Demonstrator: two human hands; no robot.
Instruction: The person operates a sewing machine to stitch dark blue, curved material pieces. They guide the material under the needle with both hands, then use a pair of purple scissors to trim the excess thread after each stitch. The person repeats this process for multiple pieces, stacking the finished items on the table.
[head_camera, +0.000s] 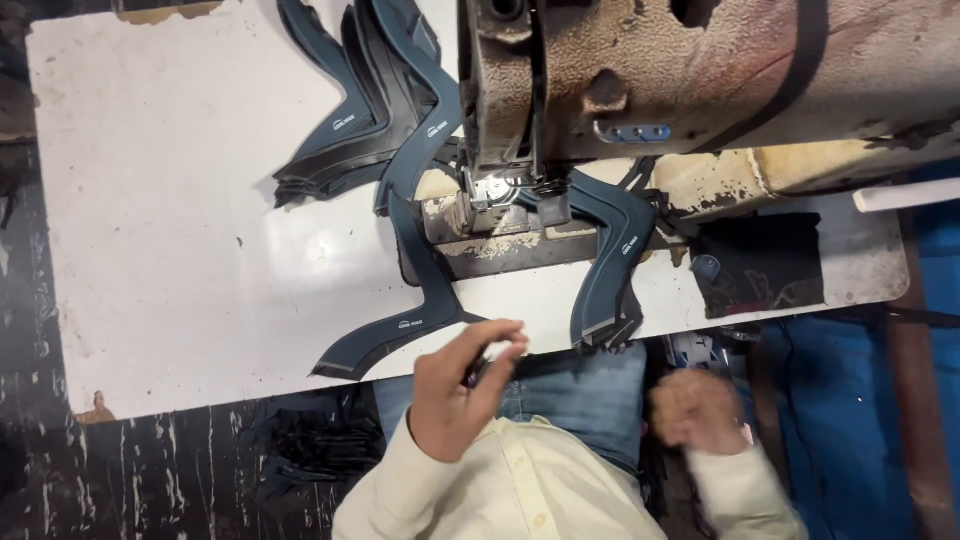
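The left hand (462, 392) has its grip pinched on a small dark object at the white counter (180, 250) edge, near a navy shoe-upper piece (410, 320); the right hand (698, 410), blurred, is curled closed on nothing visible.

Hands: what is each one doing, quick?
Left hand: fingers pinched on a small dark object, too small to identify.
Right hand: blurred, loosely curled, cannot tell.
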